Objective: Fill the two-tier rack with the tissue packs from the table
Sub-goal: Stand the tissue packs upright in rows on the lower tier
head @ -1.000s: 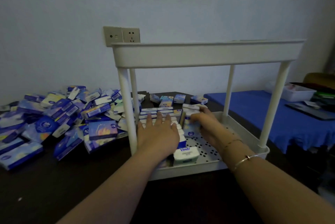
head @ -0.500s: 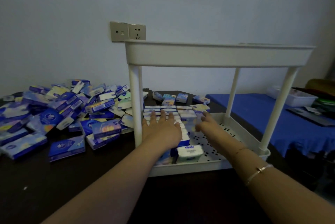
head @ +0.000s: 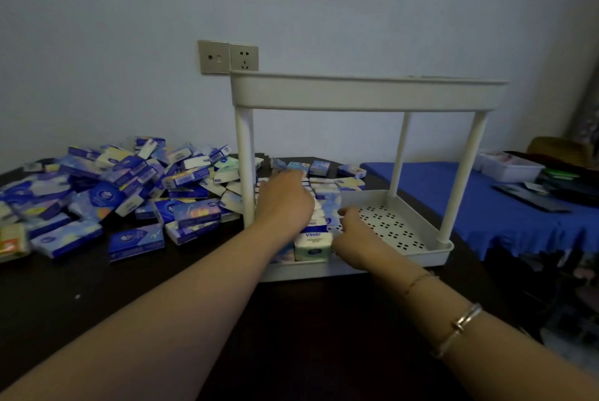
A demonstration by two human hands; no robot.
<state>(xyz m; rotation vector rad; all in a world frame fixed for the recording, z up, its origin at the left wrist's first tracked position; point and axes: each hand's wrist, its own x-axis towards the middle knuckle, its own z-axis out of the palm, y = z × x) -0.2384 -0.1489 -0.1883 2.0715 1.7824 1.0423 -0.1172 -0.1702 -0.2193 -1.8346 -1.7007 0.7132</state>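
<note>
Head cam: tissue packs (head: 313, 243) look light, soft, slick wrap, so pinch the short ends. They stand in rows on the rack (head: 366, 95) lower tier, left side; the rest are heaped on the table. Your left hand (head: 285, 203) lies flat on the rows, fingers straight. Right hand (head: 351, 232) touches the pack's side; grip can't tell.

Left hand (head: 285, 203), right hand (head: 351, 232) outstretched

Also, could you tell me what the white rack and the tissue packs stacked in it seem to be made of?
The two-tier rack looks like matte off-white moulded plastic: uniform colour, rounded posts, a perforated lower tray. The tissue packs look wrapped in thin printed plastic film, slightly glossy with soft corners, though blur leaves that uncertain.
</note>
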